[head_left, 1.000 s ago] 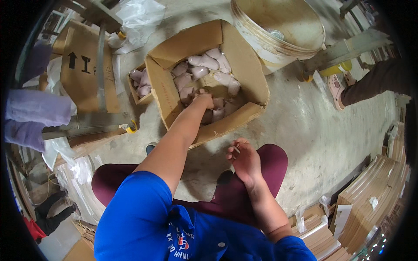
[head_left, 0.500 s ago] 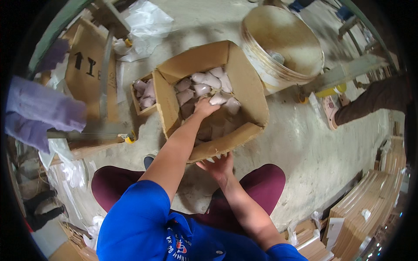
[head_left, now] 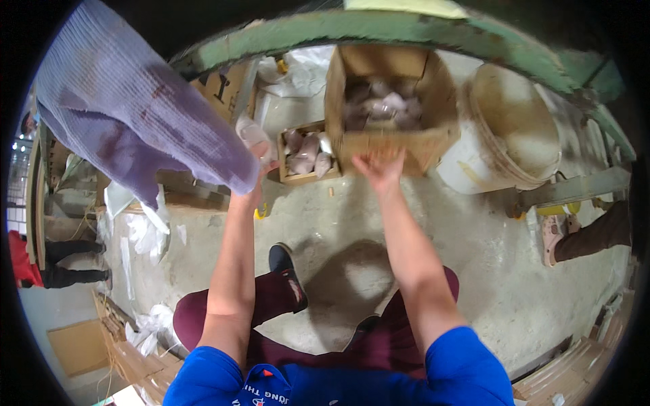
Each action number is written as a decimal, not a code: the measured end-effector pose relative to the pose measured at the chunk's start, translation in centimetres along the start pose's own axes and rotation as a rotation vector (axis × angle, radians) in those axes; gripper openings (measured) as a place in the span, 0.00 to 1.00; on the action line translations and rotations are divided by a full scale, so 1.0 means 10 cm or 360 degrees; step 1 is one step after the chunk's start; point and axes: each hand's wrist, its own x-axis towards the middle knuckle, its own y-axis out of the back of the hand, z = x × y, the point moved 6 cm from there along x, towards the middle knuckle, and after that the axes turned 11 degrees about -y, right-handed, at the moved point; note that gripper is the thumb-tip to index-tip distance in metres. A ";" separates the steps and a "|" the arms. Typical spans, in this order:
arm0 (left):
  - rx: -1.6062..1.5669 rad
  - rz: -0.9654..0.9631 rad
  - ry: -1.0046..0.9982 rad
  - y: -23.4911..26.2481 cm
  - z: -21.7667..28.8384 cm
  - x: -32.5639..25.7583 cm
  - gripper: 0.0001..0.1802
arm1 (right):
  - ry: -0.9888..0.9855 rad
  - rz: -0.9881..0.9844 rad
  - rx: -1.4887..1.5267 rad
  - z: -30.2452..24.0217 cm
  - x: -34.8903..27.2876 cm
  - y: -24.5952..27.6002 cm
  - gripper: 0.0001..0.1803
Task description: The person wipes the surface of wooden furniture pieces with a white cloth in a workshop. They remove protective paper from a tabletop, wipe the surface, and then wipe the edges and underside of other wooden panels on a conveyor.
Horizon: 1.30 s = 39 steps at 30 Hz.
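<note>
My left hand, partly hidden behind a hanging purple cloth, is closed on a clear plastic bag with pale pinkish contents. My right hand reaches forward with thumb and fingers apart at the near wall of a cardboard box; whether it presses on the wall I cannot tell. Inside that box lie several similar bags, blurred by motion. Left of it, a small open box holds several more pale bags.
A green metal bar crosses above the boxes. A large dirty white bucket stands right of the carton. Another person's leg is at far right, another person at far left. Cardboard and plastic sheets lie around.
My left hand has come out of the big box and moved left with a bag. My view has shifted, so the boxes appear farther off. My right hand remains near the box's front.
</note>
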 end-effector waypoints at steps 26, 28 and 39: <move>0.2296 -0.0835 0.0412 -0.07 -2.01 0.90 0.45 | 0.0209 0.0343 -0.1267 -0.50 -1.04 0.46 0.15; 0.2294 -0.0822 0.0323 -0.19 -2.02 0.84 0.45 | 0.0251 0.0393 -0.1404 -0.55 -1.07 0.52 0.15; 0.1146 -0.0419 -0.0328 -0.28 -1.47 0.96 0.15 | 0.0639 0.0272 -0.1494 -0.64 -1.09 0.12 0.11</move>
